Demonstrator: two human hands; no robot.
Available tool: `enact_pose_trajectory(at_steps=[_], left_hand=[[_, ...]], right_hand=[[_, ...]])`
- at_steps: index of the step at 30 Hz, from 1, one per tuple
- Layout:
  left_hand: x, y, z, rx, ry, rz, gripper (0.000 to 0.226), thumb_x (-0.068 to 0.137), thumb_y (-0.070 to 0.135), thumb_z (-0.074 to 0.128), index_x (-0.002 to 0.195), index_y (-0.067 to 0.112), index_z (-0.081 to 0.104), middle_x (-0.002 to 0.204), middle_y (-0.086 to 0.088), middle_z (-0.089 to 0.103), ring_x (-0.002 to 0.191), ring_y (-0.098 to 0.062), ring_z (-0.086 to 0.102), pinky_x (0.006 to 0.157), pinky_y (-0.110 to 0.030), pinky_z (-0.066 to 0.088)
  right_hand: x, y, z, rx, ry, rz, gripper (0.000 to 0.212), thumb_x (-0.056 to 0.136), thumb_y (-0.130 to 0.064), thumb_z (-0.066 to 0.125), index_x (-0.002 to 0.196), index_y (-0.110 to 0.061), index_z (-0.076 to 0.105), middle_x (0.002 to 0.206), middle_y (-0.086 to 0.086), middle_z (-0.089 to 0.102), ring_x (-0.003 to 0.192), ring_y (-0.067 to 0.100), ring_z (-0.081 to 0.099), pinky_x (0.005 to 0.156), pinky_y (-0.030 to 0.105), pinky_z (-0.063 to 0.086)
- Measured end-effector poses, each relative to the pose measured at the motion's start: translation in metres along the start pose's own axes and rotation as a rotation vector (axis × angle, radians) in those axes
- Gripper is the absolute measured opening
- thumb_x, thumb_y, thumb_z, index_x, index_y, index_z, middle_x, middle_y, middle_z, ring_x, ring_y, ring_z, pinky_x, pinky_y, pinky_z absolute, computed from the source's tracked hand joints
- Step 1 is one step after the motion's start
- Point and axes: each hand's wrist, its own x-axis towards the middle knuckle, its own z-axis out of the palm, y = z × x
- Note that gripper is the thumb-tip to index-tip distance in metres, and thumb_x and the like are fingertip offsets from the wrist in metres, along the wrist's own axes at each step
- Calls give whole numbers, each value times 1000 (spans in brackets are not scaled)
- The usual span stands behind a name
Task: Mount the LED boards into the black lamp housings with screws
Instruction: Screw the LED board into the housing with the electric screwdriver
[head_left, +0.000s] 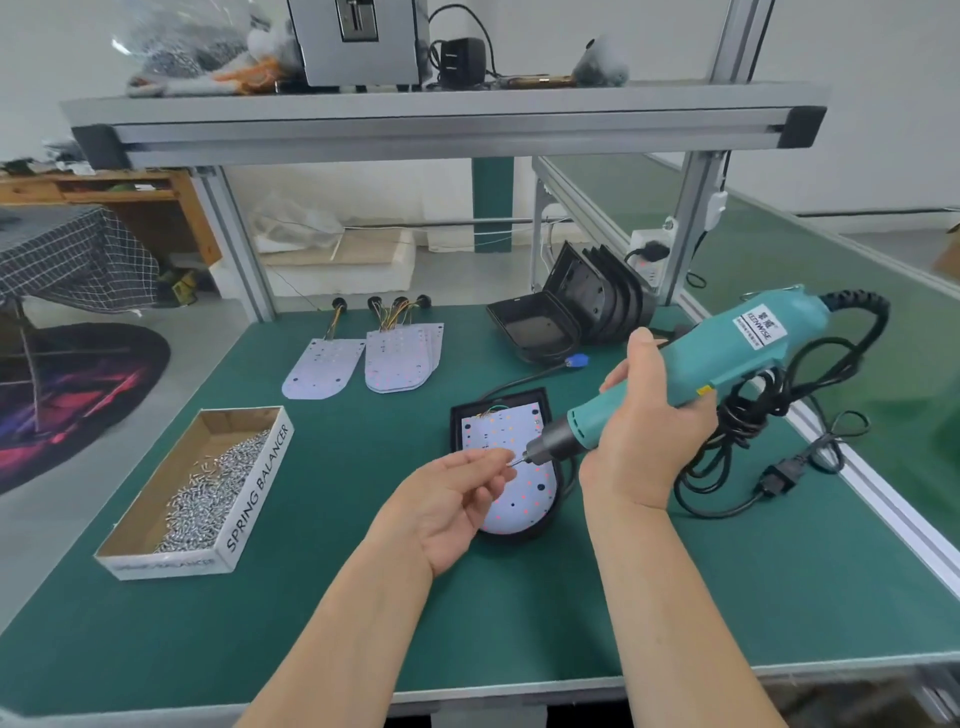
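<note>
Left thumb and forefinger tips (500, 457) pinch a tiny metal piece (514, 461), too small to identify, at the bit tip. The left hand (452, 501) is palm-up. The right hand (649, 431) wraps the teal electric screwdriver (727, 358). Its long axis runs far-right to near-left, with the bit pointing left. Beneath lies the white LED board (498, 428) in a black lamp housing (457, 421), rounded end near, on the green table mat (363, 571).
</note>
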Motion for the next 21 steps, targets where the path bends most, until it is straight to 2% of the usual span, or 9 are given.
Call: enact_pose_trajectory(at_steps=[3, 6, 11, 13, 15, 18, 21], left_hand=[[-2, -1, 2, -169, -29, -7, 15, 92, -11, 57, 88, -15, 72, 88, -21, 75, 72, -23, 76, 57, -18, 58], [-5, -2, -1, -194, -64, -45, 17, 91, -16, 55, 92, -20, 71, 99, -25, 74, 84, -29, 76, 64, -21, 61], [-5, -3, -3, -197, -42, -69, 14, 87, -11, 62, 85, -15, 75, 90, -21, 74, 77, -21, 76, 57, -17, 58], [-4, -5, -2, -201, -28, -82, 9, 78, -5, 71, 81, -11, 77, 81, -16, 72, 67, -15, 73, 52, -15, 56], [-5, -6, -1, -230, -28, -110, 14, 66, 1, 78, 76, -8, 77, 74, -13, 67, 57, -12, 68, 47, -13, 53], [-5, -6, -1, -304, -35, -154, 18, 59, 4, 83, 72, -7, 76, 73, -12, 63, 51, -10, 63, 43, -13, 51], [-6, -6, -3, -341, -72, -158, 21, 54, -2, 82, 73, -9, 75, 76, -15, 63, 54, -13, 65, 44, -15, 52]], right_hand=[[-2, -2, 0, -6, 1, -5, 19, 85, -15, 71, 77, -15, 54, 52, -7, 55, 48, 11, 51, 50, 19, 44], [-1, -5, 0, -19, 8, -21, 18, 84, -17, 72, 76, -18, 56, 53, -6, 56, 50, 13, 52, 51, 20, 45], [-1, -8, -1, -16, -8, -38, 17, 85, -17, 71, 77, -20, 56, 53, -7, 56, 50, 13, 51, 53, 21, 46], [-3, -8, -1, -16, -11, -44, 18, 85, -16, 70, 74, -21, 57, 53, -7, 56, 50, 13, 51, 53, 20, 46], [-4, -9, -2, -6, -16, -39, 19, 86, -16, 70, 73, -21, 57, 53, -7, 56, 50, 13, 51, 53, 20, 46], [-4, -10, -1, 9, -20, -28, 18, 86, -16, 70, 74, -21, 57, 54, -6, 55, 51, 14, 51, 54, 21, 46], [-3, -11, -1, 25, -13, -25, 16, 85, -16, 70, 77, -20, 57, 54, -6, 55, 51, 14, 50, 54, 21, 46]])
